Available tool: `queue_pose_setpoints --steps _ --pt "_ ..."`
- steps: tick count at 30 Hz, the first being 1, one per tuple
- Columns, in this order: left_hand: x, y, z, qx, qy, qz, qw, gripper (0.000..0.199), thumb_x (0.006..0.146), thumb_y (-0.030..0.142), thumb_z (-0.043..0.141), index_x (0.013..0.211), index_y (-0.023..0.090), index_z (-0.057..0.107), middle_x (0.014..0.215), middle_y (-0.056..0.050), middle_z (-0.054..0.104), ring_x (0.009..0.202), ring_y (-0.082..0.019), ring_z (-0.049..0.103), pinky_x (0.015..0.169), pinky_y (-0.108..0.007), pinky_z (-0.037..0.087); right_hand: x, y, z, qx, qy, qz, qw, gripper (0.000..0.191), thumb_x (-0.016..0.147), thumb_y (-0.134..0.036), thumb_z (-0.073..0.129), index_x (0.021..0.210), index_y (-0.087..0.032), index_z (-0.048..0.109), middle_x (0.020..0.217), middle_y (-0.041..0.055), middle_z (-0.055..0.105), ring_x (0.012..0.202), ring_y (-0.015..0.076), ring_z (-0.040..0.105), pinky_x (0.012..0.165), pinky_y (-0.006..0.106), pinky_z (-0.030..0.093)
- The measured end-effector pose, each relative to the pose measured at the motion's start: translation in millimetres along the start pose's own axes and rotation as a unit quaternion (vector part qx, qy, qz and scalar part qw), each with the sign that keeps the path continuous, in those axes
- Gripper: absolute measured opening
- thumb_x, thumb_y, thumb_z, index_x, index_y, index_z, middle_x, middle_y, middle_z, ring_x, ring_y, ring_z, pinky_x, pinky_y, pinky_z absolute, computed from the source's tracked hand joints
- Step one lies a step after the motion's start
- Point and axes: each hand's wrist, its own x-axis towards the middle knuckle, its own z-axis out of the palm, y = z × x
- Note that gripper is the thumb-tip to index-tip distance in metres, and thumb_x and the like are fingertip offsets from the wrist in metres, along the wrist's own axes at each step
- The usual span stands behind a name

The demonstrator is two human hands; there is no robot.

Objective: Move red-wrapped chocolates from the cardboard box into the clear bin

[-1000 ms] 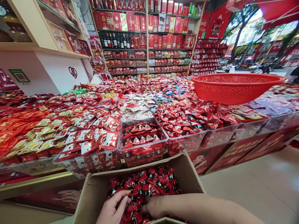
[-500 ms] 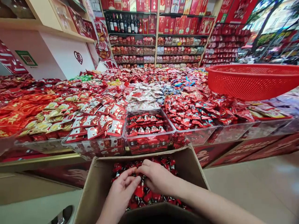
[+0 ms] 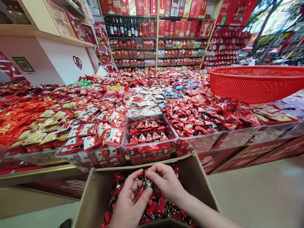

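Note:
Over an open cardboard box, my left hand and my right hand meet at a small wrapped candy with a black and red wrapper. Fingers of both hands pinch it; part of it is hidden behind them. Below, the box holds a heap of loose red and black wrapped candies. Just past the box's far edge stands a clear plastic bin. Inside it, similar red packets lie in neat rows.
Red-and-white packets fill the bin on the left, and red packets are heaped on the right. A red mesh basket rests on the candies at right. Shelves of bottles and boxes stand behind. A dark shoe shows at lower left.
My hands have come up slightly out of the heap, and the candy between them now shows. The view has shifted a little.

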Motion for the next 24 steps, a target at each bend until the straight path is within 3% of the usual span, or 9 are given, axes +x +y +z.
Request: queue_pose_setpoints --steps 2,7,10,13,19,24 --pt "-1 2 0.0 -0.024 -0.018 -0.03 0.999 0.044 0.064 0.031 0.065 0.104 0.021 0.05 0.093 -0.004 0.065 0.09 -0.018 0.058 0.079 -0.027 0.048 -2 -2 -2 0.002 0.004 0.005 1.0 0.026 0.069 -0.039 0.058 0.064 -0.014 0.054 0.046 -0.0049 0.046 0.036 0.0042 0.039 0.034 0.016 0.031" --pt "0 9 -4.9 -0.069 0.013 -0.045 0.997 0.044 0.064 0.029 0.067 0.103 0.021 0.048 0.084 -0.001 0.069 0.068 -0.013 0.063 0.063 -0.021 0.051 1 -14 -16 0.058 0.053 -0.008 0.997 0.028 0.07 -0.043 0.056 0.071 -0.015 0.051 0.054 -0.0029 0.052 0.04 0.0058 0.045 0.034 0.017 0.035" --pt "-1 12 -5.3 -0.066 0.017 -0.039 0.997 0.04 0.064 0.027 0.067 0.1 0.02 0.05 0.085 0.0 0.069 0.076 -0.013 0.062 0.07 -0.019 0.049 1 -16 -18 0.103 -0.042 0.016 0.994 0.037 0.06 -0.037 0.067 0.086 -0.016 0.052 0.066 -0.0019 0.054 0.05 0.0074 0.049 0.039 0.018 0.039" --pt "-5 15 -3.7 -0.057 0.015 -0.027 0.998 0.037 0.064 0.025 0.068 0.097 0.02 0.052 0.085 0.0 0.068 0.079 -0.012 0.061 0.073 -0.018 0.047 -3 -10 -15 0.099 -0.115 0.063 0.986 0.031 0.055 -0.031 0.072 0.07 -0.014 0.052 0.058 -0.0029 0.054 0.047 0.0057 0.046 0.044 0.018 0.037" --pt "-10 14 -9.4 -0.077 -0.005 -0.056 0.995 0.052 0.068 0.024 0.064 0.111 0.027 0.036 0.071 0.006 0.063 0.064 -0.01 0.059 0.062 -0.02 0.049 -7 -4 -17 0.083 -0.086 0.073 0.99 0.028 0.059 -0.035 0.069 0.059 -0.013 0.05 0.047 -0.0045 0.049 0.042 0.0051 0.04 0.043 0.02 0.03" --pt "-5 16 -9.4 -0.043 0.011 -0.031 0.999 0.041 0.07 0.024 0.062 0.102 0.025 0.036 0.072 0.005 0.064 0.063 -0.011 0.06 0.057 -0.02 0.048 -2 -8 -20 0.039 -0.076 0.034 0.996 0.026 0.06 -0.034 0.068 0.066 -0.013 0.054 0.058 -0.0025 0.052 0.051 0.0062 0.042 0.049 0.02 0.033"
